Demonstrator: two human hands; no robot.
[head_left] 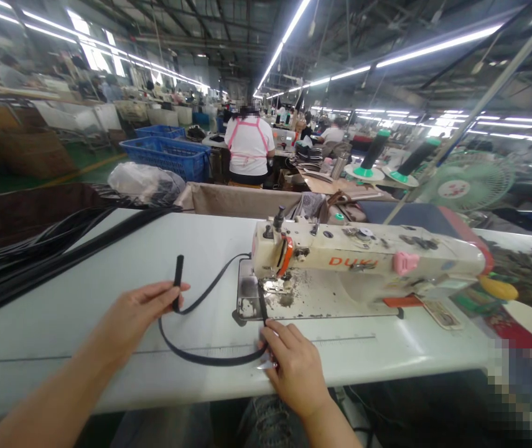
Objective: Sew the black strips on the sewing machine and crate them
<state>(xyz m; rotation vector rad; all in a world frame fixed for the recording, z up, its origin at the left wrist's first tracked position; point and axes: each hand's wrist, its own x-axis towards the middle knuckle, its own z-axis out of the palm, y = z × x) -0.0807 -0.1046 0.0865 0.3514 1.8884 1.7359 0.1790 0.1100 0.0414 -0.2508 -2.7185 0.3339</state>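
Currently I'm working from the head view alone, which is looking forward over the white bench. My left hand, out over the bench's left half, is pinching the black strip in a narrow grip, with a short end standing upright above the fingers. My right hand, close to the front edge, is holding the strip in a narrow grip too, just in front of the sewing machine; a shiny metal piece is showing beneath it. Between my hands the strip is sagging in a loop toward the front edge, and beyond the right fingers it is leading up to the needle area. Another stretch is curving from near the left hand to the machine's left end; whether it is all one length, I'm not able to tell.

I'm judging the step in hand as lining the strip up at the needle; the next move is calling for a flat, untwisted feed.

Counting, I'm finding one machine, two hands, two black thread cones beyond it, one green fan and two blue baskets. Across the bench's back left corner a bundle of black strips is lying, too overlapped for counting.
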